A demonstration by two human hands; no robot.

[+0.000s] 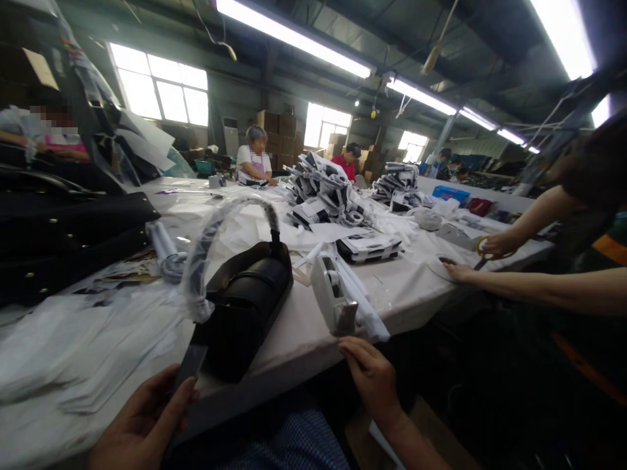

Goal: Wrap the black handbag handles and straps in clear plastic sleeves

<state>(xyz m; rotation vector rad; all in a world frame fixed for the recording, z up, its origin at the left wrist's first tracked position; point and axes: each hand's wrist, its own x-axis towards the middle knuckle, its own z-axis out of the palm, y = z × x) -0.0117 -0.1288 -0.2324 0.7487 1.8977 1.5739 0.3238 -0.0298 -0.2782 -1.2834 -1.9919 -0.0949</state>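
Note:
A black handbag (252, 294) sits at the table's near edge, its looped handle (200, 245) wrapped in clear plastic. My left hand (147, 418) is closed, thumb against fingers, around a flat dark strip (192, 364) beside the bag's lower left side. Whether that strip joins the bag I cannot tell. To the bag's right stands a grey-white tape dispenser (330, 294). Just below its front end, my right hand (373, 378) makes a pinch with thumb and forefinger. Anything between those fingertips is too small to make out.
White sheets (112, 346) lie on the left, below black bags (63, 235). Wrapped goods (326, 186) are piled mid-table near a flat packed bag (369, 247). At right, a co-worker's hands hold scissors (494, 248) and touch a tape roll (443, 264). Others work behind.

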